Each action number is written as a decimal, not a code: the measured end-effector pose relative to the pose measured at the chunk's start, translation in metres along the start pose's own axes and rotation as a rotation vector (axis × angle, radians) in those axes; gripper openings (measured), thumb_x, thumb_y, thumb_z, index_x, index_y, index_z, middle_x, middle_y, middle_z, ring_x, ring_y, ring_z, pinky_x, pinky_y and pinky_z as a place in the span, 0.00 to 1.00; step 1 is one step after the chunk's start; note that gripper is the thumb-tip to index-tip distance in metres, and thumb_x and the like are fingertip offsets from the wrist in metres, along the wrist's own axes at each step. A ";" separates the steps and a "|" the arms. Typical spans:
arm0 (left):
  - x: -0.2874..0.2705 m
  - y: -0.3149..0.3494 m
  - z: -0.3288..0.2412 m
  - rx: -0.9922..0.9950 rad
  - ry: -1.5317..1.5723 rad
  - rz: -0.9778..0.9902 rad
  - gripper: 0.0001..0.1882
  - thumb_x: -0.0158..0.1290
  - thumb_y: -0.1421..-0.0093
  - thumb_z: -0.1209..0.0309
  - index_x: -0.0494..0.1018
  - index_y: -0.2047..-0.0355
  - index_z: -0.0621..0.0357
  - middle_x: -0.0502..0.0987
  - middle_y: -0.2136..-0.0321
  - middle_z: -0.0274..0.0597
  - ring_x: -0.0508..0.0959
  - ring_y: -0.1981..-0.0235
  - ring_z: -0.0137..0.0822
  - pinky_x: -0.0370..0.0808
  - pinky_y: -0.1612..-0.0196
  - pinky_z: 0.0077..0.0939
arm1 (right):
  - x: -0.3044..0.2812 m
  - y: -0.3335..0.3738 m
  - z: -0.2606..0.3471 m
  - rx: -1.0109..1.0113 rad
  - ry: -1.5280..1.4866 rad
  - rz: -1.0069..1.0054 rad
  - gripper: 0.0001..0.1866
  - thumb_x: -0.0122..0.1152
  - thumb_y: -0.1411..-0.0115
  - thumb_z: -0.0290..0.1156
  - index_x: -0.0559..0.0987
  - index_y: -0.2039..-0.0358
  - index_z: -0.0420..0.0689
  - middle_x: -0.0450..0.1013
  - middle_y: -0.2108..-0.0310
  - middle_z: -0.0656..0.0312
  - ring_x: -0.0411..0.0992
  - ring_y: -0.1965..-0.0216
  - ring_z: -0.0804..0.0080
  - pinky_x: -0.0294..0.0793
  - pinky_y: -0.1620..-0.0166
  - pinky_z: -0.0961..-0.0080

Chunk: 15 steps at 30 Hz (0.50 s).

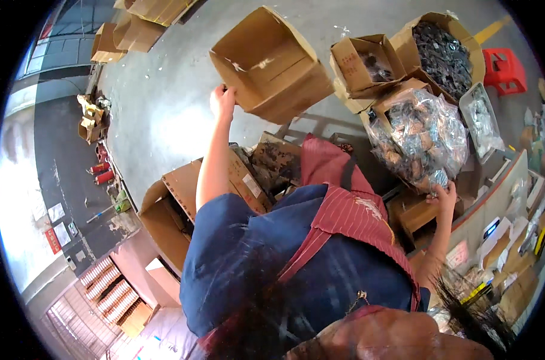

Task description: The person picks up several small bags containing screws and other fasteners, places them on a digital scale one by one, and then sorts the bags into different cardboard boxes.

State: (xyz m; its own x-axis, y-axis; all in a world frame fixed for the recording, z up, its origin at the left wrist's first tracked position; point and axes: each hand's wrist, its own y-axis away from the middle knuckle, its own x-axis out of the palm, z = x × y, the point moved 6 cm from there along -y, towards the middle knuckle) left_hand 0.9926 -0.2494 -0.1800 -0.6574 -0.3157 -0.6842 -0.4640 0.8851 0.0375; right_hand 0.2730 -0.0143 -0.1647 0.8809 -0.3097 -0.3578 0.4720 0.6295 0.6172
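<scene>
My left hand (223, 103), arm stretched forward, grips the near left corner of an open cardboard box (290, 90). The box is tilted so its inside shows, with torn pale patches on the inner wall. At the right, my right hand (443, 197) is closed at the lower edge of a heap of clear plastic bags (425, 135). Its fingers pinch a bag corner there; what that bag holds is hard to make out. The heap bulges over the rim of a carton, with brown and dark pieces showing through the plastic.
Behind the heap stand a smaller open carton (359, 63) and a large carton of dark packets (443, 57). A clear plastic tray (481, 117) and a red stool (504, 72) are at the right. A cluttered workbench (494, 186) runs along my right; more cartons (170, 222) sit at my left.
</scene>
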 end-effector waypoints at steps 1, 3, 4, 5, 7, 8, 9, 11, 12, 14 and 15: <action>0.020 0.003 -0.009 -0.185 0.226 0.139 0.13 0.53 0.45 0.71 0.78 0.65 0.70 0.80 0.72 0.53 0.81 0.68 0.47 0.79 0.63 0.38 | 0.002 0.016 -0.002 0.047 -0.081 -0.035 0.28 0.64 0.47 0.26 0.66 0.45 0.38 0.71 0.66 0.57 0.75 0.79 0.67 0.76 0.79 0.75; 0.050 0.010 -0.020 -0.425 0.562 0.347 0.12 0.51 0.44 0.75 0.76 0.67 0.76 0.79 0.72 0.53 0.82 0.69 0.45 0.83 0.68 0.36 | 0.004 0.033 -0.008 0.062 -0.131 -0.035 0.26 0.63 0.46 0.26 0.67 0.48 0.38 0.71 0.66 0.57 0.75 0.80 0.67 0.76 0.79 0.75; 0.056 0.009 -0.019 -0.420 0.559 0.368 0.12 0.51 0.44 0.75 0.76 0.67 0.76 0.79 0.72 0.53 0.82 0.69 0.45 0.83 0.68 0.36 | 0.007 0.042 -0.009 0.064 -0.176 -0.019 0.23 0.63 0.46 0.25 0.67 0.51 0.38 0.71 0.66 0.57 0.75 0.80 0.66 0.76 0.79 0.74; 0.064 0.011 -0.011 -0.539 0.605 0.425 0.13 0.50 0.42 0.73 0.76 0.63 0.73 0.79 0.69 0.52 0.81 0.68 0.43 0.83 0.66 0.35 | 0.010 0.050 -0.008 0.058 -0.193 -0.020 0.20 0.63 0.46 0.25 0.67 0.55 0.38 0.72 0.67 0.57 0.74 0.81 0.67 0.76 0.79 0.74; 0.082 0.018 -0.007 -0.696 0.667 0.512 0.12 0.48 0.40 0.73 0.74 0.61 0.72 0.78 0.71 0.49 0.80 0.72 0.42 0.83 0.69 0.32 | 0.015 0.063 -0.008 0.061 -0.204 -0.037 0.20 0.63 0.46 0.26 0.67 0.54 0.38 0.72 0.68 0.57 0.74 0.81 0.68 0.76 0.79 0.74; 0.087 0.022 -0.007 -0.686 0.661 0.531 0.12 0.48 0.40 0.73 0.74 0.61 0.72 0.78 0.71 0.49 0.80 0.72 0.42 0.83 0.69 0.32 | 0.015 0.067 -0.010 0.062 -0.205 -0.035 0.20 0.63 0.46 0.26 0.67 0.54 0.37 0.72 0.68 0.57 0.74 0.81 0.68 0.76 0.80 0.75; 0.097 0.029 -0.004 -0.742 0.773 0.595 0.11 0.47 0.39 0.73 0.73 0.62 0.70 0.77 0.72 0.48 0.79 0.74 0.40 0.81 0.72 0.30 | 0.013 0.068 -0.018 0.057 -0.217 -0.044 0.20 0.63 0.45 0.26 0.68 0.54 0.38 0.72 0.70 0.58 0.74 0.81 0.69 0.76 0.80 0.75; 0.111 0.048 -0.008 -0.760 0.969 0.815 0.10 0.45 0.38 0.71 0.72 0.65 0.65 0.75 0.75 0.45 0.73 0.80 0.33 0.72 0.80 0.22 | 0.011 0.074 -0.024 0.046 -0.243 -0.055 0.21 0.64 0.46 0.27 0.68 0.53 0.38 0.72 0.70 0.59 0.74 0.81 0.69 0.75 0.80 0.76; 0.119 0.065 -0.011 -0.937 0.911 0.722 0.11 0.47 0.38 0.68 0.71 0.67 0.65 0.73 0.78 0.43 0.69 0.84 0.31 0.66 0.84 0.18 | 0.009 0.080 -0.029 0.039 -0.254 -0.066 0.21 0.64 0.46 0.27 0.68 0.53 0.38 0.72 0.70 0.59 0.74 0.81 0.69 0.75 0.80 0.76; 0.127 0.084 -0.005 -0.937 1.082 1.038 0.13 0.52 0.38 0.63 0.70 0.71 0.61 0.68 0.82 0.37 0.65 0.87 0.25 0.60 0.88 0.14 | 0.012 0.091 -0.024 0.036 -0.266 -0.072 0.22 0.64 0.46 0.27 0.68 0.53 0.39 0.72 0.70 0.60 0.74 0.81 0.70 0.75 0.80 0.76; 0.131 0.092 0.016 -1.070 1.206 1.079 0.14 0.53 0.39 0.60 0.69 0.70 0.60 0.65 0.82 0.35 0.64 0.87 0.24 0.61 0.88 0.14 | 0.014 0.097 -0.017 0.028 -0.250 -0.061 0.22 0.64 0.46 0.27 0.68 0.52 0.40 0.72 0.71 0.60 0.74 0.81 0.71 0.75 0.80 0.76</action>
State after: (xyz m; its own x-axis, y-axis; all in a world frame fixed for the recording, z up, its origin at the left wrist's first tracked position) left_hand 0.8729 -0.2036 -0.2783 -0.6511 -0.3115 0.6921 0.5452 0.4424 0.7120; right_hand 0.3303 0.0550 -0.1215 0.8300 -0.5157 -0.2126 0.5223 0.5850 0.6205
